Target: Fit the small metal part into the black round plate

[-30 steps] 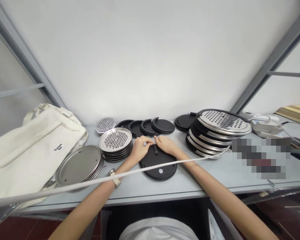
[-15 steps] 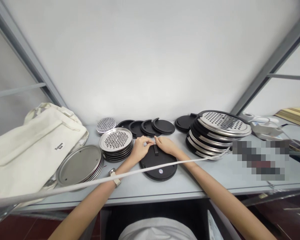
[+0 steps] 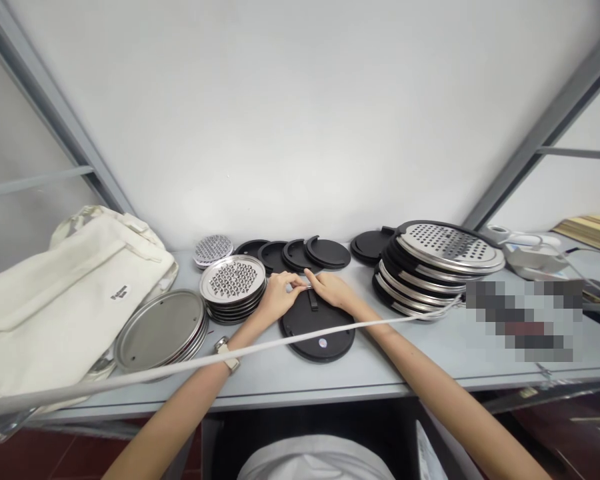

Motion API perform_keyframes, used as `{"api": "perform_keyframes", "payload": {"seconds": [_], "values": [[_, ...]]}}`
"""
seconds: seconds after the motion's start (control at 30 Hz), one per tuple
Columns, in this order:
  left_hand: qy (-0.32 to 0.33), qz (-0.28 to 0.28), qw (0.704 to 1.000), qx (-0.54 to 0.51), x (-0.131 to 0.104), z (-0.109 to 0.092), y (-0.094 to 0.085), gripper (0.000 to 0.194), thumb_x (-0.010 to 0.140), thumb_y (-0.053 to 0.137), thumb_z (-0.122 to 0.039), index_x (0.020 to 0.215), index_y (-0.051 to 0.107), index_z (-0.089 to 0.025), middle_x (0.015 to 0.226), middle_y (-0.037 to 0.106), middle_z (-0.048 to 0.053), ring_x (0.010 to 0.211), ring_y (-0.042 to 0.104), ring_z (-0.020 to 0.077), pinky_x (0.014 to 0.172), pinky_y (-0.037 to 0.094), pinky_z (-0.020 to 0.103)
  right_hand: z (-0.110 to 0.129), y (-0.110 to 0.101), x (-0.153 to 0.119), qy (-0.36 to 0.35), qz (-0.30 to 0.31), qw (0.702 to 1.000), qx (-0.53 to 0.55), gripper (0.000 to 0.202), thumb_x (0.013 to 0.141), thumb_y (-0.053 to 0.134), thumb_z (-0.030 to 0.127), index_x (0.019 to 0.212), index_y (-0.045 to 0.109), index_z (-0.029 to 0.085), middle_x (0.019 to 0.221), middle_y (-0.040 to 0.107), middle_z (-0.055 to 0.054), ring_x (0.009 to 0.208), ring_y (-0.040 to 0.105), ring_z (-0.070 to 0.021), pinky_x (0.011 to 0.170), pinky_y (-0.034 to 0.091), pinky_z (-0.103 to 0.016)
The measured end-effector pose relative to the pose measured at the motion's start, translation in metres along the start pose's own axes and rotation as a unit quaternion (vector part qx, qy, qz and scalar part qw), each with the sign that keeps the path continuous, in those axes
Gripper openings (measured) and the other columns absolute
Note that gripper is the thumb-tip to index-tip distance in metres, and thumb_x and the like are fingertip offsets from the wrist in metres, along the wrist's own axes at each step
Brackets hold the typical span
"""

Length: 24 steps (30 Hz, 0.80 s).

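In front of me a round black disc [image 3: 320, 333] lies flat, with a small round sticker near its front edge and a short black strap [image 3: 313, 300] at its far side. Over that far side, my left hand [image 3: 280, 297] is closed in a pinch, thumb and forefinger pointing right. My right hand [image 3: 333, 290] meets it from the other side, also closed, its thumb on top. Between the fingertips shows a thin pale sliver, too small to name. Left of the disc stands a stack of round metal graters [image 3: 234, 280], close to my left hand.
Several black lids with raised rims [image 3: 329, 254] lie along the wall. A tall stack of larger graters [image 3: 447, 247] stands right, plain metal discs [image 3: 163, 330] and a cream cloth bag [image 3: 70, 300] left. A pale cord [image 3: 260, 347] crosses above the table.
My right thumb has shifted slightly up and left at the disc's far edge. The left hand keeps its pinch, and the disc stays in place.
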<state>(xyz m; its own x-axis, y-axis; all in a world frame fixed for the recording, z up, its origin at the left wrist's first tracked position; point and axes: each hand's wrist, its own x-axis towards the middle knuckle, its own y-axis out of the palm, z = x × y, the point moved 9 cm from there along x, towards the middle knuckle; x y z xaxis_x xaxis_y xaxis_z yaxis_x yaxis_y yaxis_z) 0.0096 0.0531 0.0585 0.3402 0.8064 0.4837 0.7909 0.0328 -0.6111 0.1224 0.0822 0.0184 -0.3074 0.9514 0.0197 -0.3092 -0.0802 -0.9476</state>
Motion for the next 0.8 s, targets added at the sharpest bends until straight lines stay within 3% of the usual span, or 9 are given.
{"api": "perform_keyframes", "payload": {"seconds": [0.27,0.63,0.8], "values": [[0.005,-0.014,1.000,0.004,-0.0004,-0.0010,0.0036,0.012,0.076,0.069,-0.010,0.076,0.071,-0.022,0.078,0.073,-0.004,0.076,0.065,0.0127,0.083,0.046,0.028,0.0020,-0.0008,-0.0002,-0.001,0.003,1.000,0.007,0.075,0.099,0.011,0.052,0.076,0.070,0.012,0.078,0.071,-0.014,0.076,0.067,-0.0207,0.063,0.036,-0.025],[0.015,-0.015,1.000,-0.007,-0.0001,-0.0020,0.0055,0.013,0.077,0.069,-0.008,0.074,0.071,-0.021,0.077,0.073,-0.003,0.075,0.064,0.0126,0.080,0.045,0.027,-0.0028,0.0022,0.0017,0.011,-0.003,1.000,-0.021,0.060,0.102,0.016,0.038,0.090,0.067,0.010,0.088,0.071,-0.014,0.083,0.066,-0.0190,0.068,0.037,-0.025],[0.014,-0.017,1.000,-0.019,0.0010,-0.0016,0.0055,0.013,0.076,0.069,-0.007,0.073,0.071,-0.020,0.076,0.072,-0.002,0.075,0.064,0.0127,0.079,0.046,0.026,-0.0010,0.0021,0.0024,-0.001,0.004,1.000,-0.030,0.062,0.103,0.014,0.036,0.085,0.067,0.011,0.084,0.071,-0.013,0.079,0.065,-0.0176,0.066,0.035,-0.024]]}}
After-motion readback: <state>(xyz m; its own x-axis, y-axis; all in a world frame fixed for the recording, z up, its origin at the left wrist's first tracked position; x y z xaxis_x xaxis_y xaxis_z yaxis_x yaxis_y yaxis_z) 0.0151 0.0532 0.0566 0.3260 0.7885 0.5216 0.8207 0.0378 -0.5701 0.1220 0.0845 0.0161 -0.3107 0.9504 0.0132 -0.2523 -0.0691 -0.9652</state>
